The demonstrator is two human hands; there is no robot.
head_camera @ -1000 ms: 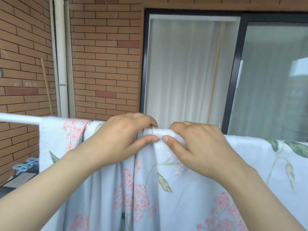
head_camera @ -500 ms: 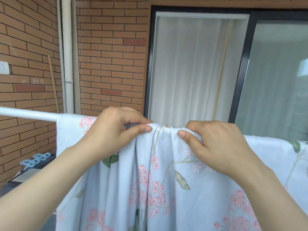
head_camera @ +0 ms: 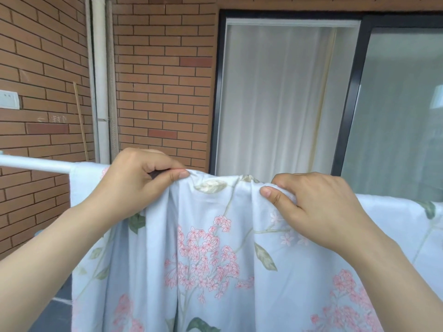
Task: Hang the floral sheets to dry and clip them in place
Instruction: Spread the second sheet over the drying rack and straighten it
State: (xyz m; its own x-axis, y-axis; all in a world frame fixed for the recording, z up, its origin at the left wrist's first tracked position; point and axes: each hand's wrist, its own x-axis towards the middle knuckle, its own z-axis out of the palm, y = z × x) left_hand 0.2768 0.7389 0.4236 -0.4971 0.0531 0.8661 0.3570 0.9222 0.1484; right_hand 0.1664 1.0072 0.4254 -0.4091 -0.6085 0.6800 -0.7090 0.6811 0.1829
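Where the floral sheet [head_camera: 211, 255] drapes over the white pole [head_camera: 33, 163], the left hand [head_camera: 134, 185] and right hand [head_camera: 318, 207] each pinch its bunched top fold, hands apart.

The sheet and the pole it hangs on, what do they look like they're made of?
The sheet looks like thin woven cloth, maybe cotton: matte, printed with pink flowers, falling in soft folds where both hands pinch it. The pole looks like smooth white-coated metal or plastic: straight, with a slight sheen. I can't tell which.

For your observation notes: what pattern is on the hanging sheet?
Pale blue cotton sheet with pink blossom clusters and green leaves; head view.
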